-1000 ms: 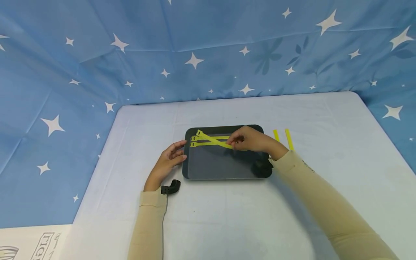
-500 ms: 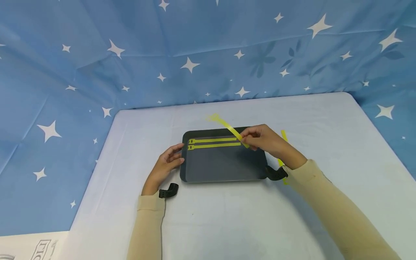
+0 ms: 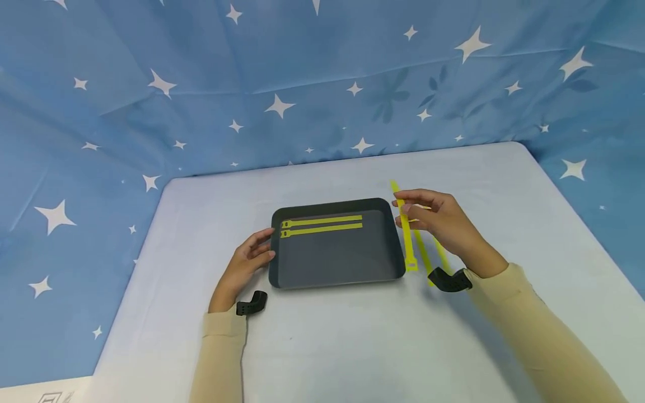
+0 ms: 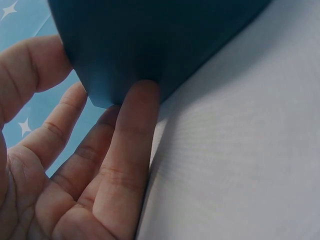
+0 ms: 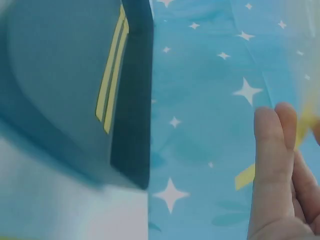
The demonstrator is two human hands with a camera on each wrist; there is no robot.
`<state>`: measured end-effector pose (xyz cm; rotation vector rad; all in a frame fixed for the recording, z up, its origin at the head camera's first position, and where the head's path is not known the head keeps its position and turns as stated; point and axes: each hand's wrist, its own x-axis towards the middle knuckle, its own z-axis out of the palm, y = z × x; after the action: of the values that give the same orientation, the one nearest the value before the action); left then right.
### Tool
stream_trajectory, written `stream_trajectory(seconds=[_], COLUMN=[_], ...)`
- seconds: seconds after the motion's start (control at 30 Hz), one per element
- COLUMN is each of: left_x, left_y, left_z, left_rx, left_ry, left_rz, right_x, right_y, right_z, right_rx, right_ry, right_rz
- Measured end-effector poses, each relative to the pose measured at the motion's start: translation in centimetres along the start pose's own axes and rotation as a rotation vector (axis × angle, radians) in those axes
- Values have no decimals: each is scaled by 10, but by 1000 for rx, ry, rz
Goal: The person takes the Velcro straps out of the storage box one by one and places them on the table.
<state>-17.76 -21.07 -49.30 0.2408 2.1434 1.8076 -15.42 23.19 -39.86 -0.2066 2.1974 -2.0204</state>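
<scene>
A dark grey tray [image 3: 332,260] lies on the white table, with two yellow slotted cable ties [image 3: 327,228] side by side near its far edge. My left hand [image 3: 244,263] is at the tray's left side; in the left wrist view, its relaxed fingertips [image 4: 142,95] touch the outer wall [image 4: 150,40]. Just right of the tray, my right hand [image 3: 448,224] pinches another yellow cable tie [image 3: 409,240] between thumb and fingers, its slotted head hanging toward me. In the right wrist view that tie is blurred and mostly behind the fingers [image 5: 272,150].
Two more yellow cable ties [image 3: 423,254] lie on the table [image 3: 322,341] under and beyond my right hand, partly hidden by it. A blue star-patterned cloth [image 3: 302,129] hangs behind the table. Each wrist wears a black band [image 3: 252,303].
My right hand has lifted the cable tie out of the tray and carried it right, past the rim, turning its head end toward me. The left hand has stayed at the tray.
</scene>
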Motion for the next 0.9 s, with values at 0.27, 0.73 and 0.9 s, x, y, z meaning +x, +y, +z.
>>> stream_trajectory(seconds=[0.27,0.73,0.9], left_x=[-5,-6,-4], left_y=[1,2,3], left_z=[-2,1,4], left_rx=[5,1,-4], left_ry=[5,11,10], left_rz=[9,2,3], right_x=[-14,-14,-16], right_y=[0,17,32], right_z=[-29,-85,-103], right_rx=[-75,-205,-246], right_ry=[3,33,35], right_rz=[27,215,308])
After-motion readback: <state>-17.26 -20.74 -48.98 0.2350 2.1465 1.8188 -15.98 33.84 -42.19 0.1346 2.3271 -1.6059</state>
